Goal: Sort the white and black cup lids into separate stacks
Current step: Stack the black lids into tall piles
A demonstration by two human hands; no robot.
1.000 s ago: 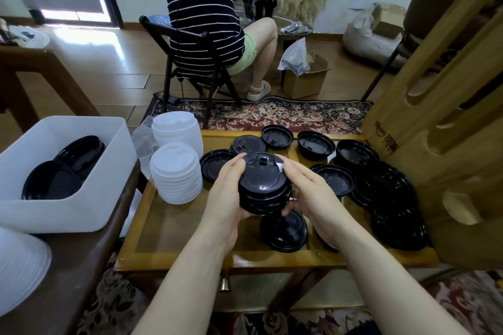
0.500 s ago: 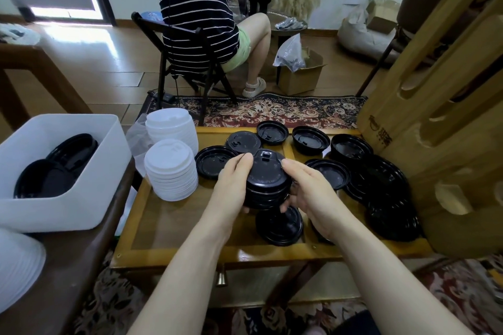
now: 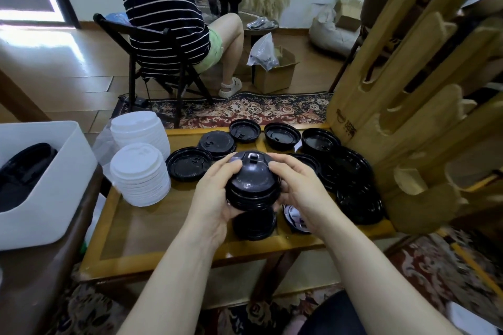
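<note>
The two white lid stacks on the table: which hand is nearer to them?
Left. The left hand grips the left side of the black lid stack, just right of the white lid stacks; the right hand holds its far side.

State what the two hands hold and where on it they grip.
A short stack of black lids, held above the wooden table. The left hand grips its left rim, the right hand its right rim.

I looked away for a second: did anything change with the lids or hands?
Hardly anything. Both the left hand and right hand keep gripping the black stack above the table; the fingers only shifted slightly around its rim. The white stacks, loose black lids and bin stayed put.
</note>
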